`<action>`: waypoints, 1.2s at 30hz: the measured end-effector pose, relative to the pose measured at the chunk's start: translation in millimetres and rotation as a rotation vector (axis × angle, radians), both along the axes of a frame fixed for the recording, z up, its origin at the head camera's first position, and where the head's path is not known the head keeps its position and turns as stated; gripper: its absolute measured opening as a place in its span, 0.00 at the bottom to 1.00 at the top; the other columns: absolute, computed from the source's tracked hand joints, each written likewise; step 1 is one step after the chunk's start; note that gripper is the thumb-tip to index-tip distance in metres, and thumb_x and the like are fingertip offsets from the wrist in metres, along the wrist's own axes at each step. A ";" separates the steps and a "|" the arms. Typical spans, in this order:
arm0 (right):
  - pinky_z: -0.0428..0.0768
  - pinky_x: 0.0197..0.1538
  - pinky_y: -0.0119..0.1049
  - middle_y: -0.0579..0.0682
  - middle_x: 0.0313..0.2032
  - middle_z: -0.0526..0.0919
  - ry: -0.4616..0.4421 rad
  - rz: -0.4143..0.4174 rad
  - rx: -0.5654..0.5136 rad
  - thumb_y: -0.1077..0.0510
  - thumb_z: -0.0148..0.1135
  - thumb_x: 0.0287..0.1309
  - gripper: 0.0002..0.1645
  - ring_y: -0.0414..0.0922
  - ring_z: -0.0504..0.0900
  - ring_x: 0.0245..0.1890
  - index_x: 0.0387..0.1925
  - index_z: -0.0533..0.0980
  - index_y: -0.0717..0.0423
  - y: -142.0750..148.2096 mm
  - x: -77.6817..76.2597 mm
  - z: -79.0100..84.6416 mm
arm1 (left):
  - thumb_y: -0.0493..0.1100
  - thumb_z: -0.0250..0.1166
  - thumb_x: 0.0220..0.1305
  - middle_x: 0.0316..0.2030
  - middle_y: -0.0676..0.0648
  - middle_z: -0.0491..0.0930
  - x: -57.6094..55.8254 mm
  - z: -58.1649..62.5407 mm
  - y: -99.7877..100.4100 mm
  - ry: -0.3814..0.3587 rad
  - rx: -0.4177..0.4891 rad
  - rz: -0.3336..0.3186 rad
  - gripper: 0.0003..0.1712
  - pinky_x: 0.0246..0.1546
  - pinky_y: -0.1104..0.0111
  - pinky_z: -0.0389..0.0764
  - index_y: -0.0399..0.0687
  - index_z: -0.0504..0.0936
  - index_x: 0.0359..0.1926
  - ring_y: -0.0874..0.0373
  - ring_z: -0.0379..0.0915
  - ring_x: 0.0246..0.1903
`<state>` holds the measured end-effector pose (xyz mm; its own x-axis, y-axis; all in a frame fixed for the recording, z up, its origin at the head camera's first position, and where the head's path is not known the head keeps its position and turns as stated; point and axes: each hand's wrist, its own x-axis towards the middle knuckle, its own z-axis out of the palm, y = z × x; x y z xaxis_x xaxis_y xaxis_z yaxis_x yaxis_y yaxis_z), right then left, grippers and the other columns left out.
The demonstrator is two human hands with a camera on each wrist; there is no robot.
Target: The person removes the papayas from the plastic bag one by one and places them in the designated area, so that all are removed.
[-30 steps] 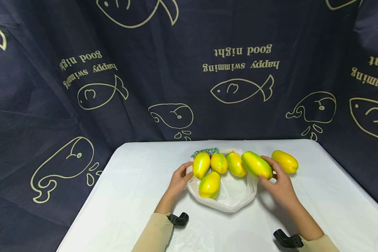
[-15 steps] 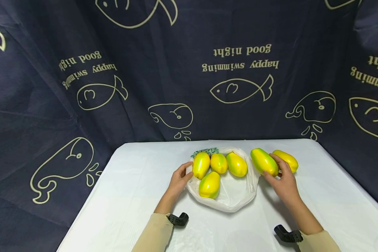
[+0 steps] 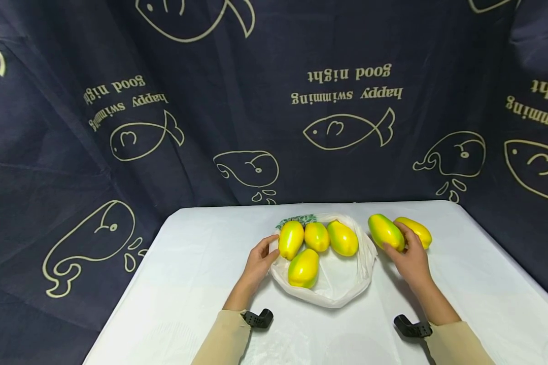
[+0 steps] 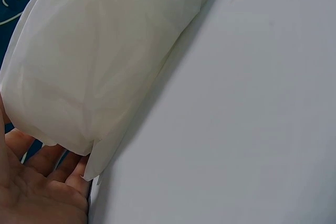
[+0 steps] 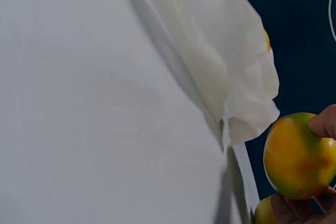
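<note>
My right hand [image 3: 412, 259] grips a yellow-green papaya [image 3: 384, 230] just right of the white plastic bag [image 3: 340, 278]. In the right wrist view, the thumb lies on top of this papaya [image 5: 296, 156] and fingers curl beneath it. Several more papayas [image 3: 303, 268] lie inside the bag, whose mouth is spread wide. My left hand [image 3: 258, 259] pinches the bag's left rim. The left wrist view shows the bag's side [image 4: 100, 61] hanging over the fingers, which it partly hides. Another papaya [image 3: 419, 232] rests behind the right hand, partly covered by it.
The bag stands on a table with a white cover [image 3: 201, 284]. A dark blue cloth [image 3: 265, 101] printed with fish and whales hangs behind the table and along its sides. A black strap device [image 3: 258, 318] sits on each wrist.
My right hand has carried the papaya from over the bag's right rim to the right, outside the bag and close to the other papaya. My left hand has stayed in place.
</note>
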<state>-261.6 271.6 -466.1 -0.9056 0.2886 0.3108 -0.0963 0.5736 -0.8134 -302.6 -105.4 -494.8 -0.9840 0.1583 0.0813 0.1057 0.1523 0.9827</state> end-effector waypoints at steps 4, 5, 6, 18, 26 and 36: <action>0.69 0.66 0.57 0.68 0.69 0.65 -0.037 -0.009 -0.014 0.62 0.64 0.61 0.42 0.64 0.65 0.68 0.74 0.58 0.60 1.5 -3.7 -2.3 | 0.39 0.60 0.70 0.74 0.45 0.64 -0.7 -0.1 0.3 0.001 0.000 0.002 0.25 0.78 0.52 0.54 0.52 0.74 0.67 0.47 0.52 0.77; 0.67 0.68 0.61 0.69 0.70 0.64 -0.045 -0.011 -0.014 0.62 0.64 0.61 0.43 0.64 0.64 0.68 0.74 0.58 0.60 1.8 -4.6 -3.0 | 0.39 0.60 0.70 0.74 0.45 0.64 -0.7 0.0 0.2 0.001 0.001 0.002 0.25 0.78 0.52 0.54 0.52 0.74 0.67 0.47 0.52 0.77; 0.65 0.70 0.63 0.69 0.70 0.64 -0.054 -0.012 -0.013 0.61 0.64 0.61 0.43 0.65 0.64 0.69 0.75 0.57 0.60 2.0 -5.5 -3.6 | 0.40 0.60 0.70 0.74 0.45 0.64 -0.9 0.0 0.3 -0.003 0.002 0.004 0.25 0.78 0.52 0.54 0.53 0.74 0.67 0.48 0.52 0.77; 0.61 0.73 0.64 0.69 0.71 0.63 -0.117 -0.021 0.018 0.61 0.64 0.62 0.43 0.67 0.61 0.71 0.75 0.56 0.59 5.8 -15.9 -11.7 | 0.39 0.60 0.71 0.75 0.42 0.61 -0.8 -0.1 -0.7 0.008 0.027 -0.015 0.27 0.79 0.50 0.51 0.48 0.72 0.69 0.45 0.48 0.78; 0.60 0.73 0.64 0.69 0.71 0.62 -0.131 -0.031 0.042 0.60 0.62 0.63 0.43 0.67 0.61 0.71 0.76 0.55 0.58 8.2 -19.8 -17.1 | 0.40 0.60 0.70 0.74 0.44 0.64 -2.5 -1.3 -0.5 0.001 -0.009 0.005 0.26 0.78 0.51 0.53 0.51 0.74 0.67 0.46 0.51 0.77; 0.63 0.71 0.64 0.71 0.69 0.62 -0.108 -0.037 0.065 0.60 0.62 0.63 0.42 0.67 0.62 0.69 0.75 0.56 0.61 6.8 -17.8 -17.2 | 0.40 0.60 0.70 0.74 0.43 0.63 -3.6 -3.0 -1.0 0.006 -0.001 -0.006 0.26 0.78 0.51 0.52 0.50 0.73 0.68 0.46 0.50 0.77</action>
